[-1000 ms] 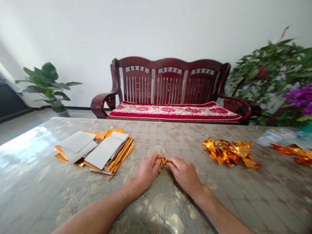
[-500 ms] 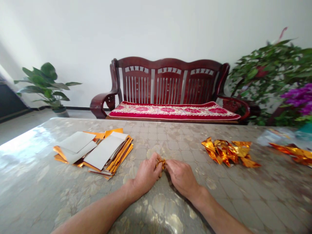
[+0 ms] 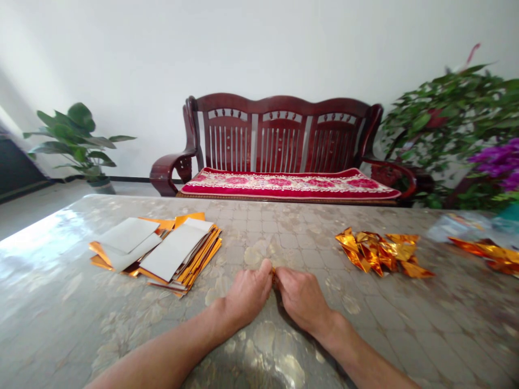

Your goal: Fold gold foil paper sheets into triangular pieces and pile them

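Well left of the small gold foil piece (image 3: 274, 274) on the table (image 3: 60, 302), a fanned stack of gold-backed sheets (image 3: 162, 251); against its left edge, left hand (image 3: 247, 294) closed, fingertips pinching it; against its right edge, right hand (image 3: 302, 297) closed, pinching likewise; well right of it, a heap of crumpled gold foil (image 3: 381, 253).

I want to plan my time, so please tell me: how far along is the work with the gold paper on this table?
Done: a pile of folded gold pieces lies to the right of the hands. In hand: the left hand and right hand pinch one small gold piece, mostly hidden. Left: a stack of flat sheets lies on the table, so much probably remains.
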Available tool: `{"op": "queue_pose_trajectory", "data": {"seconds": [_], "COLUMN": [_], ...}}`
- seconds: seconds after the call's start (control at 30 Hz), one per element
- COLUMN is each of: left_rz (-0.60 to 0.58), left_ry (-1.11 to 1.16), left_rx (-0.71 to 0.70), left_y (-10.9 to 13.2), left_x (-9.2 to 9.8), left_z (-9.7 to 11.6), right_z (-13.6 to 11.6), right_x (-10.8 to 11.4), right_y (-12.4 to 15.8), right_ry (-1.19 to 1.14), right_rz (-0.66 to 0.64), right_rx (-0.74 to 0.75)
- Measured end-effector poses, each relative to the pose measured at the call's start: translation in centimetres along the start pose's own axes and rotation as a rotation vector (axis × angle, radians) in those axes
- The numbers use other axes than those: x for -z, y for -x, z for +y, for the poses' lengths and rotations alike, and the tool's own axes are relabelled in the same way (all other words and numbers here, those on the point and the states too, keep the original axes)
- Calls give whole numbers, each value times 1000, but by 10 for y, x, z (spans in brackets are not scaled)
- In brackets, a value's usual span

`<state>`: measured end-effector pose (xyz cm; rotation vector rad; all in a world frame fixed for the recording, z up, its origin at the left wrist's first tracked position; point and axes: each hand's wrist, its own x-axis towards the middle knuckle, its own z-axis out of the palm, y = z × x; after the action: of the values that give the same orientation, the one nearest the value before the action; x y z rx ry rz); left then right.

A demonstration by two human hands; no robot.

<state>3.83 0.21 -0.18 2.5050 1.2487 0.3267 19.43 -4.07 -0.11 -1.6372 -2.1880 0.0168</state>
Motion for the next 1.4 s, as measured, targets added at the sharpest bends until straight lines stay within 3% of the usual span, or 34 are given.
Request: {"op": "queue_pose_trajectory", "data": {"seconds": [0.3,0.73,1.4], "left_rz": [0,14,-27], "left_ry": [-68,47,-178], "left_rx": [-139,-90,-160], "left_y": [2,-1,-1], "left_x": [-1,4,9], "left_z": [-7,-2,-2], "right_z": [-1,10,15], "right_x": [-1,-3,-4], "right_y": [2,-4,-4], "right_ry": [-91,-116,-37], "right_rz": [4,18,27], "right_rx": [-11,-117,-88]}}
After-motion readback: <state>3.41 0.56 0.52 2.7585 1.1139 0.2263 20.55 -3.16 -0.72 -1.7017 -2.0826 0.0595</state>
